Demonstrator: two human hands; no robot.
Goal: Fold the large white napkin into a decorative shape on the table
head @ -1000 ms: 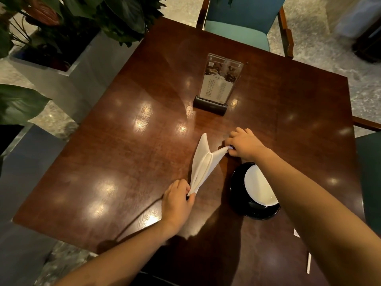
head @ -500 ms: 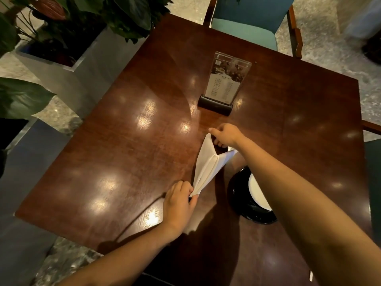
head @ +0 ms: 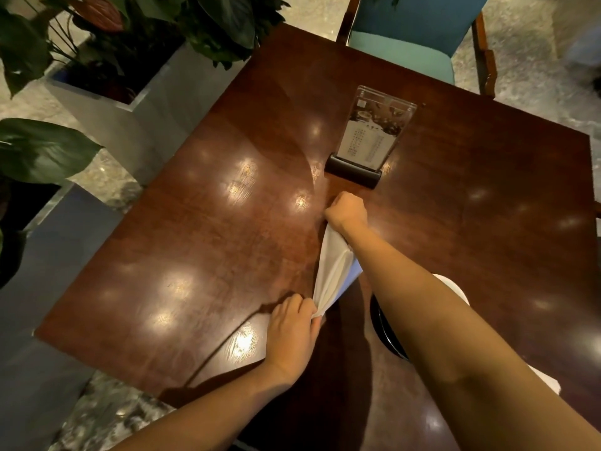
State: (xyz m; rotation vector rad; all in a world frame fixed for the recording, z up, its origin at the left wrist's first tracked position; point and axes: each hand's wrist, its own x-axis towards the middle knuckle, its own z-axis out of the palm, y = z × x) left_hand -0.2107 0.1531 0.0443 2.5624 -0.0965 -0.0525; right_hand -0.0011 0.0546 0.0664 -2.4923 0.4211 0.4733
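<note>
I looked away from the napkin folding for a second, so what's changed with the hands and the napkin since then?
The right hand let go of the napkin at its right-side flap, moved left and farther away to the far tip, and now grips that tip. The left hand went on pinching the near end; the menu stand and black plate stayed put.

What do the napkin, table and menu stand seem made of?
Napkin: likely white cloth; it drapes in soft folds. Table: dark wood or veneer, glossy; grain and lamp reflections show. Menu stand: clear acrylic, probably, on a dark base.
</note>
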